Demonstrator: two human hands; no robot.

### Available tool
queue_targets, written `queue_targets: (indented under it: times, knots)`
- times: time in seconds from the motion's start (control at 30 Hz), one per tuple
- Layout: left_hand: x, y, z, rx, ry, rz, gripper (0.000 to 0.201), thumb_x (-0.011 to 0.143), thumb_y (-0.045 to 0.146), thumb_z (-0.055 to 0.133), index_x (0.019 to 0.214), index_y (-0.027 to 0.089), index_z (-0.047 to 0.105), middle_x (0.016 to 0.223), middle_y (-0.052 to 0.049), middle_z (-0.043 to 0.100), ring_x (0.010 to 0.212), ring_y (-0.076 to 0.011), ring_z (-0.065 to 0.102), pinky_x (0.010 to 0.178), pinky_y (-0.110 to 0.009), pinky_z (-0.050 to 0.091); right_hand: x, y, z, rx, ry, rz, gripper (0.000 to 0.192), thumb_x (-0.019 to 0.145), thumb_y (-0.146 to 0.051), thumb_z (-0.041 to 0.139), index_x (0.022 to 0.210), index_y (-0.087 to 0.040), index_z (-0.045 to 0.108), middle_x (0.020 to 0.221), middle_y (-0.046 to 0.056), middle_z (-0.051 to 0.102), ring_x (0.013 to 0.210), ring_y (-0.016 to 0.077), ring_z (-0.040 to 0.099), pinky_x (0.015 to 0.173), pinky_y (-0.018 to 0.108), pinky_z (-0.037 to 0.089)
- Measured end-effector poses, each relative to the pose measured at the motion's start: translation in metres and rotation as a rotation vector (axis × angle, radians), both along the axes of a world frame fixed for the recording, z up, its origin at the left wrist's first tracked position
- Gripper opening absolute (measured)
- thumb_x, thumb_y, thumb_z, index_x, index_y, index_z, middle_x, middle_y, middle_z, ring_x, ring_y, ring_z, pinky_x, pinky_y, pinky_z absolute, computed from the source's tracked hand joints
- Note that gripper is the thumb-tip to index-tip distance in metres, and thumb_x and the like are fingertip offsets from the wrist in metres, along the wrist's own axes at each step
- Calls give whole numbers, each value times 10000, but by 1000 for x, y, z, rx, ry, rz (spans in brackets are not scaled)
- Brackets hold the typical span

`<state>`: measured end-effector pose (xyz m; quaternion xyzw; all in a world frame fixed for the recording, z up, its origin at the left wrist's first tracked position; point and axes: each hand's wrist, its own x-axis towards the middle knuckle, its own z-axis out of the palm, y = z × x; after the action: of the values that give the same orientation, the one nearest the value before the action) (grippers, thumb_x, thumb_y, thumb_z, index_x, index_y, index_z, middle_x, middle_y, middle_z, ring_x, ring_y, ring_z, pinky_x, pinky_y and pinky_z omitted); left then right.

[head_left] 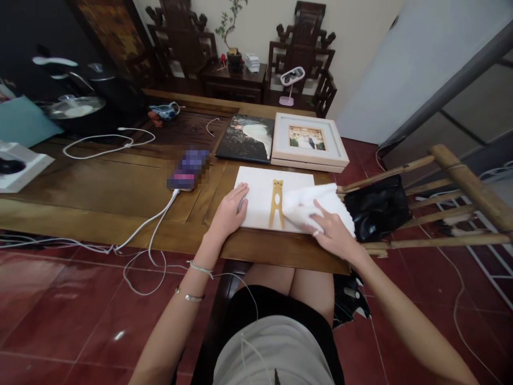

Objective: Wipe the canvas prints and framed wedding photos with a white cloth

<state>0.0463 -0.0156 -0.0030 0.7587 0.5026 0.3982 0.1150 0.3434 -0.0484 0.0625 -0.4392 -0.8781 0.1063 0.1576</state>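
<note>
A white rectangular panel (256,206) lies flat on the wooden table in front of me, with a gold cat-shaped piece (276,203) at its middle. My left hand (233,208) rests on the panel's left edge, fingers stretched out and holding nothing. On the panel's right part, my right hand (328,227) grips a white cloth (308,200) that is bunched under the fingers. The loose end of the cloth spreads past the panel's right edge and hides that corner.
Behind the panel lie a dark wedding photo (248,138) and a pale framed picture (308,140). A phone (187,170) with a white cable lies to the left on the table (120,179). A bamboo rack (444,208) holding a black bag (377,208) stands at the right.
</note>
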Motion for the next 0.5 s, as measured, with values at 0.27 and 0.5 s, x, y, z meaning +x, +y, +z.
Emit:
queue_targets:
  times: [0.27,0.5]
  knots:
    - [0,0,0,-3,5,9,369,913,190,437,1233,89,590,1348,-169,572,1312,-265,492,1125,-484,385,9,-18,13,-91,39,211,262,930,-317,470,848,-197,689,1064,111,722,1181,306,587,956,422,465]
    - [-1,0,2,-17,2,10,372,911,200,441,1224,72,597,1342,-181,575,1306,-266,498,1127,-479,381,-3,76,1,-92,157,33,381,938,-440,454,767,-168,658,843,80,720,795,254,677,779,362,493]
